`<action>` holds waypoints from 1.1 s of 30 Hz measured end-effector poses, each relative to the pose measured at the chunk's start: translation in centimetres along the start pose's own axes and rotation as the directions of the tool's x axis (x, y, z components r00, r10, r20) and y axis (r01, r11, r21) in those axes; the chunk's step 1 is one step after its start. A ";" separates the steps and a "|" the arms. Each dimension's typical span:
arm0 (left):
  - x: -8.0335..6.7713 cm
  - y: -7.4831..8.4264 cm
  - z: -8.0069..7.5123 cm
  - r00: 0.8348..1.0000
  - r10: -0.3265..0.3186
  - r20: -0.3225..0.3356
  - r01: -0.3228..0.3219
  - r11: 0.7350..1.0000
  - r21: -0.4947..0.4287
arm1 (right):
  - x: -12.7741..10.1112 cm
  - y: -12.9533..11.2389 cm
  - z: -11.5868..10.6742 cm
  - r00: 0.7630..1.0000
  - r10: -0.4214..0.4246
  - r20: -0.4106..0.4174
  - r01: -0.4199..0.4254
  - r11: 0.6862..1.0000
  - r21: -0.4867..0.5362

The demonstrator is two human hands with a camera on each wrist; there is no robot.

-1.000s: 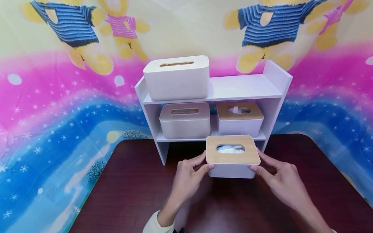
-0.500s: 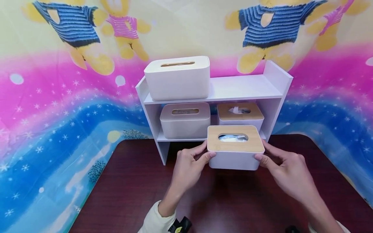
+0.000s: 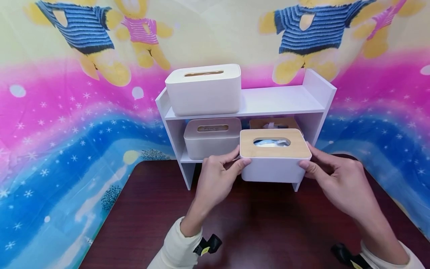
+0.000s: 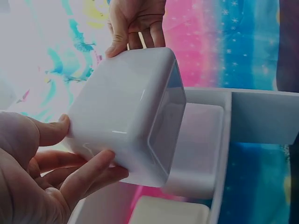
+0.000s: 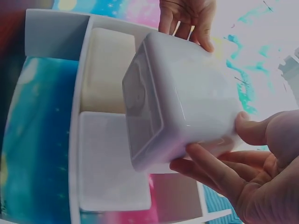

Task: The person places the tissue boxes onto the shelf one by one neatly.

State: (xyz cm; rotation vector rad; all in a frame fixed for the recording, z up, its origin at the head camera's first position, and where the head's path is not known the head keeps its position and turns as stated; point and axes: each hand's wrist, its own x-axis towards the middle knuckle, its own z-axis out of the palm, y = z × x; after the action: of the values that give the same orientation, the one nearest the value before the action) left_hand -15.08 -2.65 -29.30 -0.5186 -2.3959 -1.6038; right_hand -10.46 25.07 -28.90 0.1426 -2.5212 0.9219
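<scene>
Both hands are clamped on the wooden-lidded tissue box [image 3: 274, 155], left hand [image 3: 215, 179] at one end, right hand [image 3: 339, 183] at the other, holding it clear above the dark table [image 3: 141, 224]. It hangs right before the white shelf [image 3: 285, 101]; behind sit a grey box [image 3: 212, 137] and, on top, a white box [image 3: 203, 89].

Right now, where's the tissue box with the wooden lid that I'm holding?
In the head view, the tissue box is held off the table between left hand and right hand, before the shelf's lower right.

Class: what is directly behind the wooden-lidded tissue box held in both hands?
Another wooden-lidded box on the shelf unit's lower shelf; only its lid shows, the body is covered.
</scene>
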 end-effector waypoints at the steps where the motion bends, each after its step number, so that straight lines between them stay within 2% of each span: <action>1: 0.1 0.3 -0.1 1.000 0.009 -0.004 -0.009 1.000 0.002 | 0.2 -0.1 -0.2 1.000 -0.007 -0.003 0.007 1.000 0.010; 8: 1.2 1.8 -0.5 0.998 0.054 -0.016 -0.054 0.998 -0.013 | 1.1 -0.8 -1.4 1.000 -0.003 0.009 0.002 0.999 0.036; 17: 2.4 4.4 -1.3 0.994 0.100 -0.039 -0.100 0.995 0.004 | 2.6 -2.1 -2.9 1.000 0.002 -0.026 0.000 0.995 0.102; 24: 3.4 6.2 -1.9 0.978 0.188 -0.085 -0.184 0.981 0.059 | 3.8 -3.3 -4.2 0.994 -0.009 -0.107 0.020 0.995 0.100; 33: 4.5 8.1 -2.5 0.978 0.191 -0.086 -0.182 0.978 0.104 | 5.1 -4.3 -5.3 0.987 -0.034 -0.160 0.053 0.991 0.119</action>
State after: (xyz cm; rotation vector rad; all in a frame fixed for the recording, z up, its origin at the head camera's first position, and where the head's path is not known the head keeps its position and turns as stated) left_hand -16.03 -1.38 -19.87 -0.6138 -2.2666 -1.3956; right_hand -11.94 25.36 -20.51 0.1564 -2.3083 1.0295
